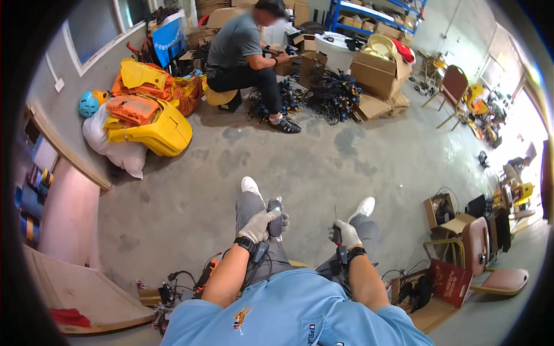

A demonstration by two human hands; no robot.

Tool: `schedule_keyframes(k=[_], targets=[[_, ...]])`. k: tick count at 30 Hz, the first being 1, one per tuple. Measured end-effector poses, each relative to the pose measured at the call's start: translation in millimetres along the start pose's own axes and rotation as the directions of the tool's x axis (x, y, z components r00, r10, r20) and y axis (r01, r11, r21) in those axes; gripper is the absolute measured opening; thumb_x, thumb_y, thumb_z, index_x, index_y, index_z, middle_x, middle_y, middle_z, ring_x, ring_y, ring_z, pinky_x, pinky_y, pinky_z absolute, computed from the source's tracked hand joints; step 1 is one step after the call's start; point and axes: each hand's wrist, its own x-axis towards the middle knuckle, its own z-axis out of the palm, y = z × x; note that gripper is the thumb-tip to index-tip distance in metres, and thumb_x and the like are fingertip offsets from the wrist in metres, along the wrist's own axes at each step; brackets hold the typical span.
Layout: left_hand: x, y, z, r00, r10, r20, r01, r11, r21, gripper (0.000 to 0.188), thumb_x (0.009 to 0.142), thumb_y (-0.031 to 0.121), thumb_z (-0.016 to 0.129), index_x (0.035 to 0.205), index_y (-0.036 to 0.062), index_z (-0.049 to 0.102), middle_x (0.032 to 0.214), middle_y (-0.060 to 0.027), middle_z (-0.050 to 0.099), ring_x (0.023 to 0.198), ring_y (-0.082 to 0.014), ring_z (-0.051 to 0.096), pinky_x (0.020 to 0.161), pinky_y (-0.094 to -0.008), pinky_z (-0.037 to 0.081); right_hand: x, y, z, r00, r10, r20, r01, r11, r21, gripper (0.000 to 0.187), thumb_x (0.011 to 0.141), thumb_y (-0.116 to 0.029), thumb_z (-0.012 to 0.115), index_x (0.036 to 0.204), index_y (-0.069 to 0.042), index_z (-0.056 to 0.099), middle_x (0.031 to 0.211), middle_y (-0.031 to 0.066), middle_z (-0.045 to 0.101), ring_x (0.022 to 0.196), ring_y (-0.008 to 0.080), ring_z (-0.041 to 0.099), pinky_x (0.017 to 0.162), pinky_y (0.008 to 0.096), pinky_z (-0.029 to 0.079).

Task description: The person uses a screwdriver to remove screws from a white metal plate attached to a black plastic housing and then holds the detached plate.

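My left hand (258, 226), in a pale work glove, is closed around a dark, elongated oval device (276, 219) above my left thigh. The glove's fingers show on both sides of it; small light parts stick out at its ends, and its exact kind is unclear. Over my right thigh, my gloved right hand (348, 235) grips a screwdriver (336, 230) with a dark handle. Its thin shaft points up, away from me, and touches nothing. The two hands are apart. Each wrist wears a black strap with a small dark box on it.
Across the concrete floor, a co-worker (242, 52) sits beside a heap of dark cables (334, 95) and cardboard boxes (378, 72). Yellow and orange plastic shells (158, 130) are piled at the left. Chairs (476, 248) and open boxes (441, 288) stand at my right.
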Motion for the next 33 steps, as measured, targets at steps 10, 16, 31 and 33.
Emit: schedule_keyframes(k=[10, 16, 31, 33], targets=[[-1, -1, 2, 1.000, 0.011, 0.007, -0.011, 1.000, 0.013, 0.032, 0.109, 0.013, 0.061, 0.138, -0.0004, 0.057, 0.120, -0.0162, 0.070, 0.102, -0.0287, 0.075, 0.090, -0.0444, 0.066, 6, 20, -7, 0.998, 0.047, 0.037, -0.047, 0.999, -0.004, 0.039, 0.109, -0.045, 0.064, 0.102, -0.007, 0.065, 0.082, 0.0076, 0.067, 0.067, 0.0238, 0.067, 0.063, 0.0404, 0.059], [-7, 5, -2, 0.993, -0.107, 0.053, 0.109, 0.993, -0.042, 0.043, 0.108, 0.019, 0.065, 0.145, 0.0007, 0.053, 0.127, -0.0176, 0.069, 0.110, -0.0310, 0.074, 0.097, -0.0471, 0.064, 26, 33, -15, 0.973, 0.207, -0.106, -0.199, 0.977, 0.077, 0.029, 0.108, -0.033, 0.062, 0.103, -0.004, 0.062, 0.085, 0.0120, 0.067, 0.072, 0.0301, 0.069, 0.068, 0.0467, 0.062], [-23, 25, -15, 0.962, -0.251, 0.108, 0.274, 0.881, -0.386, 0.084, 0.098, 0.028, 0.080, 0.164, -0.0007, 0.036, 0.147, -0.0261, 0.062, 0.127, -0.0452, 0.069, 0.111, -0.0630, 0.055, 115, 108, -71, 0.863, 0.232, -0.450, -0.329, 0.932, -0.151, 0.036, 0.096, -0.035, 0.061, 0.079, -0.002, 0.063, 0.069, 0.0113, 0.062, 0.057, 0.0270, 0.061, 0.055, 0.0439, 0.051], [-22, 29, -17, 0.941, -0.321, 0.105, 0.335, 0.848, -0.410, 0.086, 0.098, 0.029, 0.080, 0.166, 0.0023, 0.034, 0.154, -0.0263, 0.057, 0.127, -0.0430, 0.069, 0.111, -0.0584, 0.056, 124, 134, -88, 0.845, 0.306, -0.439, -0.429, 0.878, -0.214, 0.048, 0.097, -0.042, 0.056, 0.083, 0.002, 0.069, 0.076, 0.0168, 0.070, 0.064, 0.0280, 0.069, 0.060, 0.0442, 0.054]])
